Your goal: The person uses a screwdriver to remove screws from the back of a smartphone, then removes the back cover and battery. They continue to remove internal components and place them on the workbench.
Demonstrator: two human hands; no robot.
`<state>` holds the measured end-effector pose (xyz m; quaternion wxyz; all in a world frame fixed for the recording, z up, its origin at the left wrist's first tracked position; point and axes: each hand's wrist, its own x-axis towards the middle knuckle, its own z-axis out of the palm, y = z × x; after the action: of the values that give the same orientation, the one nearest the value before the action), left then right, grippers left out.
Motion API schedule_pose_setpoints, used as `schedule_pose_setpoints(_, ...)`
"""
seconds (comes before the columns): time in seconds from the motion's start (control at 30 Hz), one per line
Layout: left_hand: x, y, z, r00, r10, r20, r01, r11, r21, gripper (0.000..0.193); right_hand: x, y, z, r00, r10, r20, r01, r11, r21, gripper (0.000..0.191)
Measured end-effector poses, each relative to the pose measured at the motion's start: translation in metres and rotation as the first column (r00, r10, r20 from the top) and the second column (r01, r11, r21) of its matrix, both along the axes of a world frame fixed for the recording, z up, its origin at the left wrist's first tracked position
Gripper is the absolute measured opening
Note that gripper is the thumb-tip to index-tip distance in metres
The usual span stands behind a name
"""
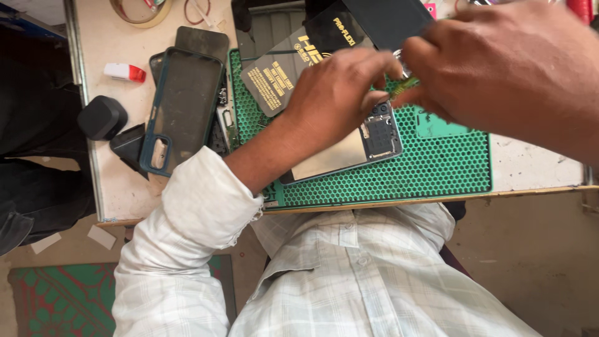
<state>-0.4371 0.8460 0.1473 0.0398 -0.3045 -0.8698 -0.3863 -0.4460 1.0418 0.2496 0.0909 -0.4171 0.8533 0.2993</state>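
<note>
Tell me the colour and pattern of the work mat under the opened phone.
Green with a honeycomb hole pattern, on the mat, in the head view.

My left hand point(340, 93) covers the middle of the opened phone point(349, 150), and my right hand point(499, 68), blurred, runs off the right edge. What my fingertips pinch is too small to tell. The tape roll point(140, 9) is cut by the far edge.
</note>
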Motion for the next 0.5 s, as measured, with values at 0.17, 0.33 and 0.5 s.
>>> schedule_pose_setpoints(0.17, -0.002, 0.006, -0.008, 0.99, 0.009, -0.144, -0.025, 0.993, -0.113, 0.012, -0.004, 0.003, 0.009, 0.971, 0.223, -0.082, -0.237, 0.892, -0.385, 0.018)
schedule_pose_setpoints(0.33, -0.01, 0.016, 0.015, 0.986, -0.002, -0.17, -0.02, 0.991, -0.131, 0.007, -0.008, 0.012, 0.029, 0.993, 0.007, -0.114, -0.005, 1.0, 0.014, 0.042)
schedule_pose_setpoints(0.5, -0.01, 0.024, 0.038, 0.982, 0.001, -0.191, -0.03, 0.988, -0.149, 0.005, -0.008, 0.023, 0.053, 0.932, 0.314, -0.179, -0.361, 0.786, -0.501, 0.023)
